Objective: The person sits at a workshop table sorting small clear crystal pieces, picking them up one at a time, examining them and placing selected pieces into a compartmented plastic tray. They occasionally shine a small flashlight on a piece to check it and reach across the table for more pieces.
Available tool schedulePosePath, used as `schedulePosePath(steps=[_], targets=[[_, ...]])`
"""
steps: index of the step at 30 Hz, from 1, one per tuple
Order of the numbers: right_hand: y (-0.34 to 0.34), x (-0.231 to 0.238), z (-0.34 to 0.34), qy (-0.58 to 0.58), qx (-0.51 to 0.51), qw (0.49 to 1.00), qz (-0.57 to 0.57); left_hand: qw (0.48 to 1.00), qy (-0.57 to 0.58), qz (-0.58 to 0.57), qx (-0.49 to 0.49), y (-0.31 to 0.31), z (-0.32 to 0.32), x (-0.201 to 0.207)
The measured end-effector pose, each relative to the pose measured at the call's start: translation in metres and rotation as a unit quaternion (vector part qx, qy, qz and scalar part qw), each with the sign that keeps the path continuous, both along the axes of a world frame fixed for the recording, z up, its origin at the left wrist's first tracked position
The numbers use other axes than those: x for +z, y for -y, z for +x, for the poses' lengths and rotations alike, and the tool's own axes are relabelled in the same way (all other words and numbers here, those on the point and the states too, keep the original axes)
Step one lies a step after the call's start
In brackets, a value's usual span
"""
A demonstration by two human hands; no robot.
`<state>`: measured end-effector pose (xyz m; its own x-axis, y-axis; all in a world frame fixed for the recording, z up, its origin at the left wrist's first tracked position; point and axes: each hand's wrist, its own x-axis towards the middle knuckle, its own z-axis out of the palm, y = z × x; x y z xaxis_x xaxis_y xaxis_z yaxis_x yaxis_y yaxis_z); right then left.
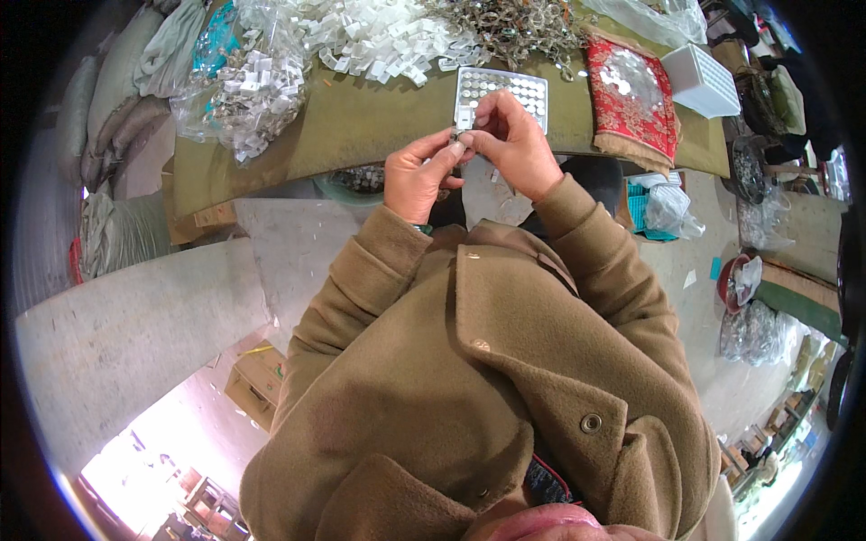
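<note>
My left hand (418, 176) and my right hand (519, 144) meet above the table's near edge, thumbs and fingertips pinched together. Between them is a small shiny piece (458, 135), partly dark, mostly covered by the fingers; its exact kind cannot be made out. Just beyond the fingertips lies a white tray (501, 70) holding rows of small round white pieces. A small white plastic piece (465, 117) shows at its near left corner, close to my right fingers. Part of the tray is hidden behind my right hand.
Beyond lie a heap of white plastic pieces (370, 41) and a tangle of metallic parts (519, 32). A filled clear bag (257, 95) is at left. Rightward, a red patterned cloth (658, 113) bears clear discs (622, 72), beside a white gridded container (699, 81). Beneath is a basin (347, 185).
</note>
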<state>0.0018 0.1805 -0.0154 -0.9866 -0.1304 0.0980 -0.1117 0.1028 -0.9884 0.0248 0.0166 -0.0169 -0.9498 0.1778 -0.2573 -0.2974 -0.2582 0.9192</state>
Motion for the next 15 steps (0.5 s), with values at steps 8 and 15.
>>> schedulePosePath(steps=[8,15], targets=[[0.006,-0.013,0.008,0.139,0.018,0.986,-0.091,0.996,0.082,0.031,-0.031,-0.004,-0.004,0.0],[0.008,-0.018,0.009,0.112,-0.019,0.984,-0.134,0.963,0.21,0.158,-0.055,0.001,-0.008,-0.004]])
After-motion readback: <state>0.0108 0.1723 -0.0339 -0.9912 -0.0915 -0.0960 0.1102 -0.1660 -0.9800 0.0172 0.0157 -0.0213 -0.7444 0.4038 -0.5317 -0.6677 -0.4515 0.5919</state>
